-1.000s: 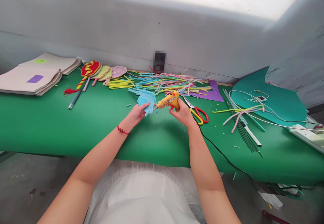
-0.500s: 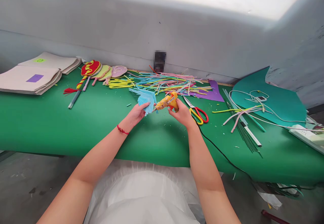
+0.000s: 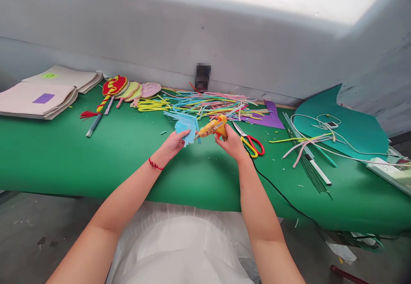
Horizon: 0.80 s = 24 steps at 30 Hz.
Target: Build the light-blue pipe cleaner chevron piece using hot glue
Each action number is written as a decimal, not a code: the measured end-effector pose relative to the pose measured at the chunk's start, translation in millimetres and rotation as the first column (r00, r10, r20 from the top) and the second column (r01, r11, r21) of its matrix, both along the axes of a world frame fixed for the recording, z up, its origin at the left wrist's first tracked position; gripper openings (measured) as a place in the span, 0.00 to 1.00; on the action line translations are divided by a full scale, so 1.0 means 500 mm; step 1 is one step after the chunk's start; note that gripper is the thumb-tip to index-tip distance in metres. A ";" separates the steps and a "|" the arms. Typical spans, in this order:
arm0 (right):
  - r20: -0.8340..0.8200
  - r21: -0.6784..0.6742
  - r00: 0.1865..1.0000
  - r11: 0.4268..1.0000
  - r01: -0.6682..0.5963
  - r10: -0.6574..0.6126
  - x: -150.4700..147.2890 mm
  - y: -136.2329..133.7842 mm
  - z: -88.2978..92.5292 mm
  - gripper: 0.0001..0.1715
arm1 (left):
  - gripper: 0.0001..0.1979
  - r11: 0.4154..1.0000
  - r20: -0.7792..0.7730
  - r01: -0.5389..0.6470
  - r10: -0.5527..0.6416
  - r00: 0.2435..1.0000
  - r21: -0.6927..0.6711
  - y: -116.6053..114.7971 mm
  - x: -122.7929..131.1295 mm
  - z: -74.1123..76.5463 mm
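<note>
My left hand (image 3: 174, 144), with a red bracelet on its wrist, grips the lower left edge of a light blue piece (image 3: 185, 128) made of stems laid side by side in a chevron pattern. My right hand (image 3: 231, 142) is closed around the handle of a yellow hot glue gun (image 3: 213, 126). The gun's nozzle points left and down, at the right edge of the blue piece; whether it touches is too small to tell. Scissors (image 3: 249, 142) with one red and one yellow handle lie half open just right of my right hand.
Behind my hands lies a pile of coloured pipe cleaners (image 3: 221, 104). Finished fuzzy shapes on sticks (image 3: 114, 86) and paper stacks (image 3: 35, 100) are at left. Teal sheet (image 3: 349, 125), thin wires (image 3: 311, 172) and a power strip (image 3: 388, 172) are at right. The gun's black cord (image 3: 279, 192) runs off the table's front edge.
The glue gun in my right hand has shifted very slightly, its nozzle staying by the blue piece's right edge. My left hand and the blue piece look nearly still.
</note>
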State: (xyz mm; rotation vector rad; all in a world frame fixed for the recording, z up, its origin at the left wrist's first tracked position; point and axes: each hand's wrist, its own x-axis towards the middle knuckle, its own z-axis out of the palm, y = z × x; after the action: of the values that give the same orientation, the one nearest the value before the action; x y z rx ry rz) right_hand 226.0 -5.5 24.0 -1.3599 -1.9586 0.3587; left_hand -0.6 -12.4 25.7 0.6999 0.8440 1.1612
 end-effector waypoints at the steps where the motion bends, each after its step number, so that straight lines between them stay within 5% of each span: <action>1: 0.001 0.001 1.000 1.000 0.003 -0.003 0.000 0.000 0.000 0.16 | 0.07 1.000 -0.001 0.000 0.000 1.000 0.000 0.000 0.000 0.000; 24: 0.005 0.039 0.998 0.998 0.057 -0.058 0.006 0.006 -0.001 0.15 | 0.11 1.000 0.012 0.004 -0.004 1.000 0.022 0.007 -0.003 -0.017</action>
State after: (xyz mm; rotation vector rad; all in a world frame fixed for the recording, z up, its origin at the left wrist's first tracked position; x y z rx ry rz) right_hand 229.1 -2.5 23.7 -1.3913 -1.9177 0.2881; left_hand -2.3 -8.7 17.2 0.7114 0.8204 1.1711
